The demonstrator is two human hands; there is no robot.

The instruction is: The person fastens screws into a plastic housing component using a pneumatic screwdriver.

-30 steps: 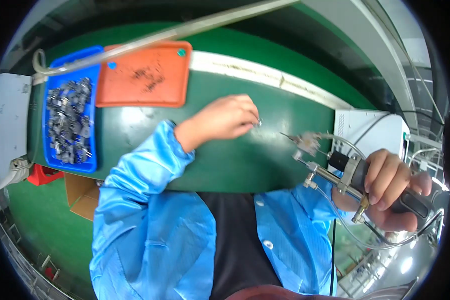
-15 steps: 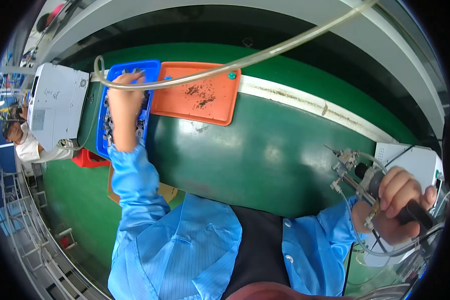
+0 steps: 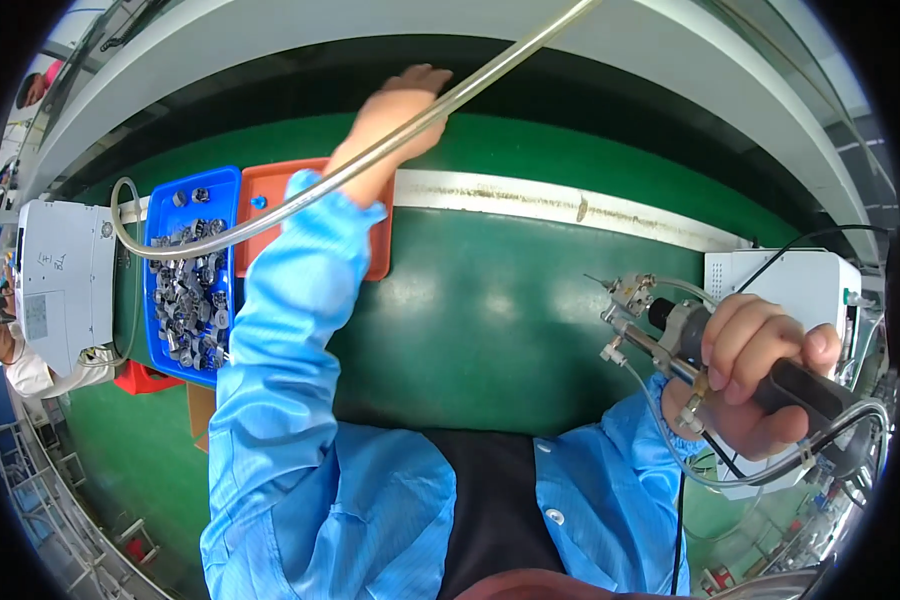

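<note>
My left hand [image 3: 398, 118] is stretched out past the far edge of the orange tray [image 3: 380, 245], above the green surface at the back. A clear hose [image 3: 300, 200] crosses in front of it. Its fingers are bunched and blurred, so whether they hold anything is hidden. At the right, my right hand [image 3: 760, 365] is closed around a hose-fed power screwdriver [image 3: 660, 350] with a black grip, a metal barrel and a thin tip pointing to the upper left. Left of my left sleeve lies the blue tray [image 3: 232, 200], holding many small grey and black parts [image 3: 192, 300].
A white machine box [image 3: 70, 280] stands at the left, another [image 3: 790, 270] at the right behind the screwdriver. A pale strip [image 3: 530, 200] runs along the back of the green table [image 3: 470, 320]. A person in white [image 3: 40, 370] sits at the far left.
My left hand has left the blue tray and swung right and away from me, across the orange tray. My right hand still grips the screwdriver. The whole view has shifted somewhat.
</note>
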